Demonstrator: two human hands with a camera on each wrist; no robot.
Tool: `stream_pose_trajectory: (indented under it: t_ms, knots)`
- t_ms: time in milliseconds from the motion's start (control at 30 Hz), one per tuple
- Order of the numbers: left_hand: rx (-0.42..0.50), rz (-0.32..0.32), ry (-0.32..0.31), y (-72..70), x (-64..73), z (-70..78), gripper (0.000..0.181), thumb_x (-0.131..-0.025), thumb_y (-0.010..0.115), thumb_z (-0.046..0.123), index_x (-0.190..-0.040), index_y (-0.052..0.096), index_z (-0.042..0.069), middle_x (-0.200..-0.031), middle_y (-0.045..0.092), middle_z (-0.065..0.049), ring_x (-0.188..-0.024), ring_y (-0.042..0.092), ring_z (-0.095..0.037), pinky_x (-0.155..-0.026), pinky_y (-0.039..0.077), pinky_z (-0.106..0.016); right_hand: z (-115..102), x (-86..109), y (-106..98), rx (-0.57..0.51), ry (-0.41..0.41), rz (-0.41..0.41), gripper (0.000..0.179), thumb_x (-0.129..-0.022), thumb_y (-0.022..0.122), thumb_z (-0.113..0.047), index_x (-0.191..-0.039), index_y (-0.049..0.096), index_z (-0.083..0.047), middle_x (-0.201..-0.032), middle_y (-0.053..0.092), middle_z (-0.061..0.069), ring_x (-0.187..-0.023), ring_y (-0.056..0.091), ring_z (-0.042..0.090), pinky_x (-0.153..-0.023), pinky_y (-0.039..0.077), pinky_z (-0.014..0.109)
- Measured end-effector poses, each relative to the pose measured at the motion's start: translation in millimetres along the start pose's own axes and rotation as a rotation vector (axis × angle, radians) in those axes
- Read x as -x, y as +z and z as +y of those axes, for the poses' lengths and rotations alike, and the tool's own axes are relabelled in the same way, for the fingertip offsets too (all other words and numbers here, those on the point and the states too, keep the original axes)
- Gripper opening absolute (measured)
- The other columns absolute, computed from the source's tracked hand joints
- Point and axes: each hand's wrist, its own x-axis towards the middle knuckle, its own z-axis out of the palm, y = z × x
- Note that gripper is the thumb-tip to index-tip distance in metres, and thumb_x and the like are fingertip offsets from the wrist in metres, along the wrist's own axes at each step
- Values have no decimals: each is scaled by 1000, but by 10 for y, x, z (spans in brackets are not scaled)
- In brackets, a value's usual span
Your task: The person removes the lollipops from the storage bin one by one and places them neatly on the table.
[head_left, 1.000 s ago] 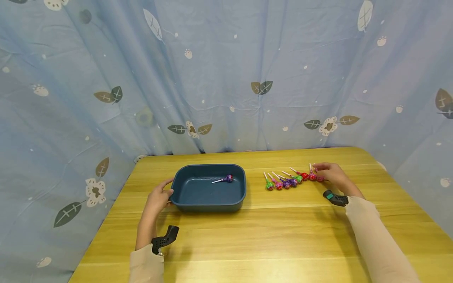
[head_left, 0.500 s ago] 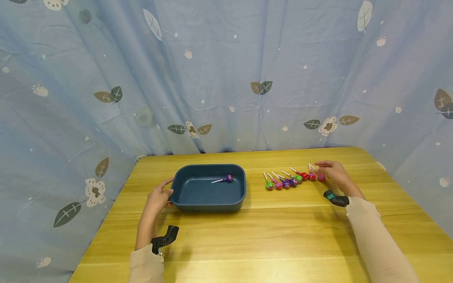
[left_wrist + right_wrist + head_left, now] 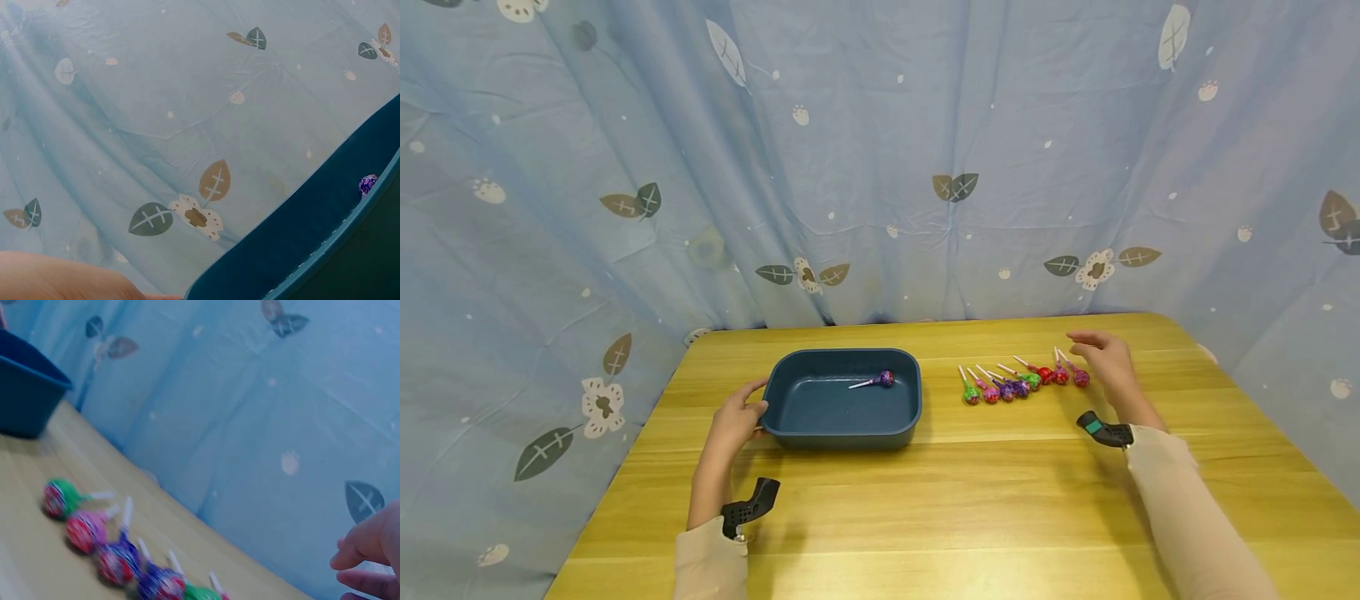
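A dark blue plastic bin [image 3: 844,440] stands on the table, with one purple-wrapped lollipop [image 3: 886,379] lying inside. My left hand [image 3: 734,419] grips the bin's left end, thumb by the rim. In the left wrist view only part of that hand [image 3: 69,278] shows, close to the bin's corner. To the right of the bin, several lollipops lie in a row, from a green one [image 3: 972,395] to a dark pink one [image 3: 1081,378] at the right end. My right hand [image 3: 1108,364] hovers just beyond that end, fingers loosely bent, holding nothing.
The wooden table [image 3: 925,517] runs back to a light blue patterned curtain [image 3: 865,167]. Black wrist-worn devices sit at the left wrist [image 3: 748,506] and the right wrist [image 3: 1105,430].
My right hand has drawn back and up from the rightmost lollipop, which now shows fully. The left hand and the bin have stayed in place.
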Motion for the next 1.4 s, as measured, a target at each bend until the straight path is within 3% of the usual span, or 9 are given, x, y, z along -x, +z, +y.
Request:
stream_pose_trajectory:
  t_ms: [233, 300, 367, 500, 800, 1167, 1400]
  knots:
    - [-12, 6, -2, -5, -3, -5, 48, -102, 46, 7, -148, 36, 1, -114, 63, -29, -80, 64, -22, -70, 54, -41, -159, 61, 235, -15, -69, -11, 36, -97, 53, -12, -129, 57, 6, -129, 53, 26, -97, 52, 18, -69, 45, 27]
    - [-12, 6, -3, -4, -6, -3, 48, -102, 46, 7, -148, 36, 1, -115, 62, -29, -82, 65, -23, -70, 54, -41, -191, 67, 318, -35, -91, -34, 35, -97, 54, -11, -127, 58, 5, -129, 54, 25, -94, 53, 14, -71, 48, 27]
    - [-13, 8, -7, -2, -5, 0, 48, -102, 46, 7, -148, 36, 1, -116, 62, -29, -82, 64, -23, -71, 54, -41, -239, 82, 411, -67, -107, -72, 34, -97, 54, -10, -127, 58, 6, -129, 54, 24, -98, 56, 16, -83, 50, 33]
    - [-19, 14, -7, 1, -7, -4, 47, -102, 45, 7, -148, 37, 1, -114, 63, -28, -81, 64, -23, -71, 54, -41, -347, 111, 616, -141, -116, -174, 35, -97, 55, -9, -129, 55, 6, -130, 53, 26, -111, 55, 33, -92, 48, 44]
    - [0, 9, -16, -3, -14, -8, 48, -102, 45, 8, -149, 35, 3, -117, 61, -29, -84, 64, -25, -72, 54, -41, -648, 225, 1144, -336, -143, -533, 39, -99, 54, -10, -134, 48, 5, -134, 45, 29, -118, 49, 41, -95, 44, 53]
    - [3, 10, 4, -6, -6, -16, 48, -102, 45, 7, -149, 36, 3, -114, 63, -28, -80, 64, -22, -71, 54, -41, -1010, 220, 1713, -341, -118, -735, 42, -103, 49, -16, -141, 47, 1, -138, 44, 30, -124, 44, 46, -93, 47, 47]
    - [10, 13, 5, -11, -8, -19, 47, -102, 45, 7, -148, 37, 2, -105, 66, -25, -77, 63, -21, -70, 54, -42, -1215, 223, 2027, -201, -59, -767, 45, -105, 44, -28, -139, 48, 0, -136, 48, 27, -126, 46, 40, -97, 44, 48]
